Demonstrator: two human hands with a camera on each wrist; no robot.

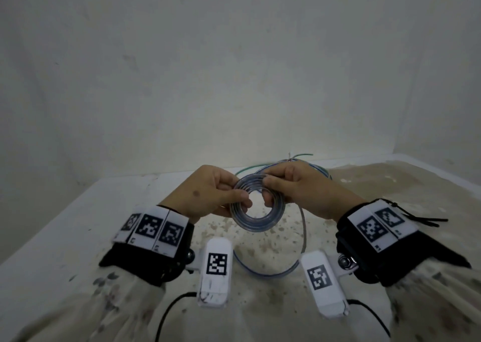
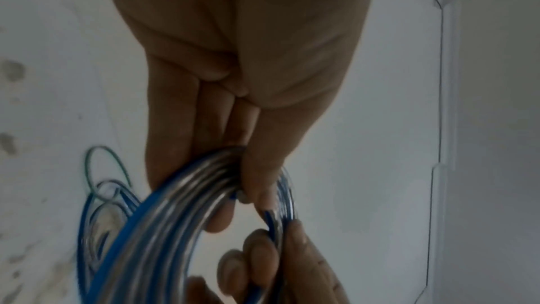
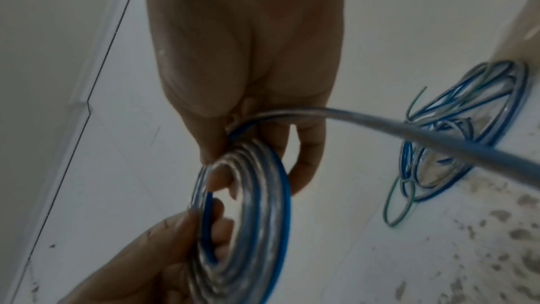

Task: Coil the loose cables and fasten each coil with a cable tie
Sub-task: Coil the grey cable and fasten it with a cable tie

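A flat coil of clear, blue-edged cable (image 1: 256, 211) is held upright above the table between both hands. My left hand (image 1: 221, 188) pinches its left side with thumb and fingers. My right hand (image 1: 282, 185) pinches its upper right side. From the right hand a loose tail (image 1: 303, 227) drops and loops back over the table (image 1: 265, 272). The left wrist view has the coil (image 2: 175, 228) under the left hand's (image 2: 233, 124) thumb. In the right wrist view the coil (image 3: 254, 228) sits below the right hand (image 3: 248, 77), and the tail (image 3: 438, 142) runs off right. Black cable ties (image 1: 421, 218) are tucked in the right wristband.
A second heap of blue, clear and green cable (image 1: 289, 163) lies on the table behind the hands, also seen as a heap (image 3: 464, 138) in the right wrist view. A speckled beige cloth (image 1: 390, 185) covers the white table (image 1: 78, 211). A plain wall stands close behind.
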